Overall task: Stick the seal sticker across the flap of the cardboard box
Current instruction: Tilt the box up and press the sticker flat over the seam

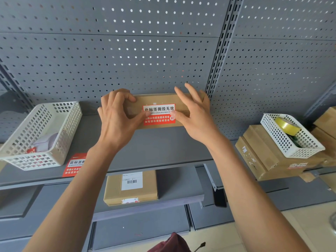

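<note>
A flat brown cardboard box stands on edge on the grey shelf, against the pegboard. A red and white seal sticker lies across the flap seam on its front face. My left hand grips the box's left end, with its thumb pressing the sticker's left edge. My right hand holds the box's right end, fingers spread, and its thumb presses the sticker's right edge.
A white mesh basket sits at the shelf's left, with a spare seal sticker beside it. At the right, another white basket with yellow tape rests on stacked cardboard boxes. A labelled box lies on the lower shelf.
</note>
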Demonstrator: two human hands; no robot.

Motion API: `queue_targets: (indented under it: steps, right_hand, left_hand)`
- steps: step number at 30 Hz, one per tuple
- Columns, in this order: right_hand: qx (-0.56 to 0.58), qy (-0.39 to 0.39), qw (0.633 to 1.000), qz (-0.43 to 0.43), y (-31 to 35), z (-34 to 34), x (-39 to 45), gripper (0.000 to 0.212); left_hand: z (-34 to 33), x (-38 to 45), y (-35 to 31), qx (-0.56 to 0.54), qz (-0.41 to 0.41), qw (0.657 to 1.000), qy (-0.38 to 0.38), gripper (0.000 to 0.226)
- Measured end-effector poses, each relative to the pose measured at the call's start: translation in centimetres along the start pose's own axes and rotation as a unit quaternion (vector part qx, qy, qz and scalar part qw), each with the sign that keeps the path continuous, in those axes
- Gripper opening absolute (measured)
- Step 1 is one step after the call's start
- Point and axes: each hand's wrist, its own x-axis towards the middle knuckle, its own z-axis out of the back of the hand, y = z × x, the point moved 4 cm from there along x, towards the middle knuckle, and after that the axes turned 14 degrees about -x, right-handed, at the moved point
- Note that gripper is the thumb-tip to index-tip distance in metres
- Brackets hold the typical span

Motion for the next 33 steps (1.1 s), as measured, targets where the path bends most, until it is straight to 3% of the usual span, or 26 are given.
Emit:
queue_targets:
  steps: [14, 19, 24, 33]
  right_hand:
    - [-0.053, 0.081, 0.995, 0.036, -0.5, 0.1, -0.5, 0.11]
    - [-0.047, 0.06, 0.997, 0.012, 0.3, -0.3, -0.5, 0.108]
    - [-0.077, -0.001, 0.997, -0.011, 0.8, -1.1, -0.5, 0.109]
    - [-0.1, 0.012, 0.995, -0.007, 0.5, -1.2, -0.2, 0.109]
  left_hand:
    - [0.0, 0.0, 0.3, 0.071, -0.033, 0.994, 0.083, 0.094]
    - [-0.4, -0.4, -0.1, 0.078, -0.02, 0.995, 0.049, 0.102]
    - [-0.9, -0.5, -0.2, 0.11, -0.022, 0.994, 0.015, 0.104]
    - [-0.8, -0.5, 0.0, 0.094, -0.028, 0.995, 0.012, 0.093]
